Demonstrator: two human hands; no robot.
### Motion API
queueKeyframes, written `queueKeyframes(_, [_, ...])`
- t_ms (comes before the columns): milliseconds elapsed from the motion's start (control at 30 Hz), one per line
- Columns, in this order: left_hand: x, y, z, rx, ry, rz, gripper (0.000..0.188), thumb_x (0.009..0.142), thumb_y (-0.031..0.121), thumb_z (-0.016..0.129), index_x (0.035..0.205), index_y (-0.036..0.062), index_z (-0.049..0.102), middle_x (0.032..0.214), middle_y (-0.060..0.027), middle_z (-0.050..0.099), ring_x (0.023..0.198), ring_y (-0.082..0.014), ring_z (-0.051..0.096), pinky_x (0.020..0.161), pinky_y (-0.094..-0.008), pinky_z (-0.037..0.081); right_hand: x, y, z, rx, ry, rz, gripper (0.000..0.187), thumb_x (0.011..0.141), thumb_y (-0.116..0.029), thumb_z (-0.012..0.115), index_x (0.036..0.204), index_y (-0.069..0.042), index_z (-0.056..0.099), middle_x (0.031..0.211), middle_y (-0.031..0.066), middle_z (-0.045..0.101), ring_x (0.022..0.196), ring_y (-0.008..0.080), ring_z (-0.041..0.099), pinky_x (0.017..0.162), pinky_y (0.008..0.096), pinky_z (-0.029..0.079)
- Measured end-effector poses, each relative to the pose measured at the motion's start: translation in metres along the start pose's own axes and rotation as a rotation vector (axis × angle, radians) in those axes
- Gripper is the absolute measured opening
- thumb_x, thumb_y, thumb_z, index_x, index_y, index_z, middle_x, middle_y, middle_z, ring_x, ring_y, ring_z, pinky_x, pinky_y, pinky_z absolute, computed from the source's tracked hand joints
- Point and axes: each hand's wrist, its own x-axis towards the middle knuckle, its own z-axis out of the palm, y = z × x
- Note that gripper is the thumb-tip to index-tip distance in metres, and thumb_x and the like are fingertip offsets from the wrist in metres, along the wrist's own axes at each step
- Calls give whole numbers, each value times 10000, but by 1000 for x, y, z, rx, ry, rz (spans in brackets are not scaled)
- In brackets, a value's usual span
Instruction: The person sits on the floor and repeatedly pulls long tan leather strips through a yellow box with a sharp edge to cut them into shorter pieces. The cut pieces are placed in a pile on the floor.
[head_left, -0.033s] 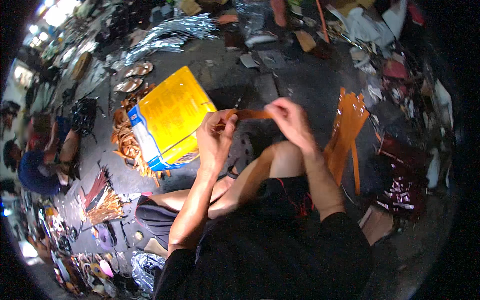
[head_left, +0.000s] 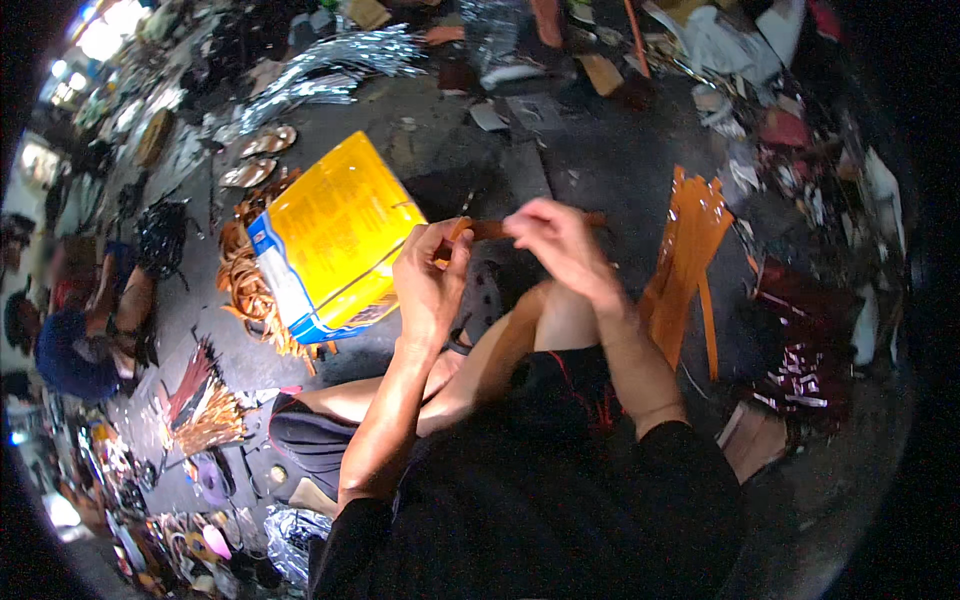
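My left hand (head_left: pixel 432 275) is closed, pinching one end of an orange-brown, leather-like strip (head_left: pixel 488 229). My right hand (head_left: pixel 565 248), slightly blurred, has its fingertips closed on the same strip to the right, and the strip's free end shows beyond the knuckles. A yellow, white and blue rectangular container (head_left: pixel 335 225) stands tilted just left of my left hand. Curled strips of the same colour (head_left: pixel 240 275) lie heaped on its far left side. To the right of my right forearm lies a bundle of flat orange-brown strips (head_left: pixel 690 240).
A pair of sandals (head_left: pixel 262 158) and shiny silvery strips (head_left: pixel 335 70) lie on the dark floor ahead. Red and tan strips (head_left: pixel 205 400) lie at left, near another person (head_left: pixel 80 350) who sits low. Dark red shiny material (head_left: pixel 800 340) lies at right, with scraps around.
My right hand has moved left along the strip, nearer my left hand, so the strip's end now sticks out past it. The left hand keeps its pinch.
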Motion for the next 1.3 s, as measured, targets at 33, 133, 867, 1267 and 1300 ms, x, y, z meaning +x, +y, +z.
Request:
queueKeyframes(33, [-4,0,4,18,1,65,154,840,78,665,981,18,675,801,-116,631,690,-187,622,641,-295,493,-2,-18,17,148,-37,124,213,921,-216,601,947,-4,609,836,38,626,783,106,597,717,251,502])
queueKeyframes(133, [-8,4,15,69,-61,170,217,834,59,645,1045,11,656,873,-155,630,739,-257,634,692,-339,507,-5,-22,23,147,-26,125,239,913,-203,623,984,22,581,837,42,629,810,104,595,748,245,489])
queueKeyframes(867, [-26,-2,15,204,-213,313,536,716,-64,530,1252,-70,513,1033,-213,527,939,-332,546,849,-389,467,-18,3,26,480,8,268,269,923,-202,604,1057,30,576,959,86,630,875,164,625,782,292,526])
queueKeyframes(1267, [-23,-13,7,-419,-154,-172,194,878,56,640,1039,-48,612,854,-79,669,789,-114,630,731,-241,498,-18,-2,35,287,-21,151,204,938,-145,570,1006,46,597,911,87,632,842,150,630,776,277,532])
queueKeyframes(1300, [-21,-15,1,-399,-209,-181,165,882,57,638,1012,-43,619,874,-70,659,804,-105,609,742,-236,486,-18,-1,36,262,-29,116,188,930,-136,580,990,41,605,894,86,631,829,148,631,761,274,534])
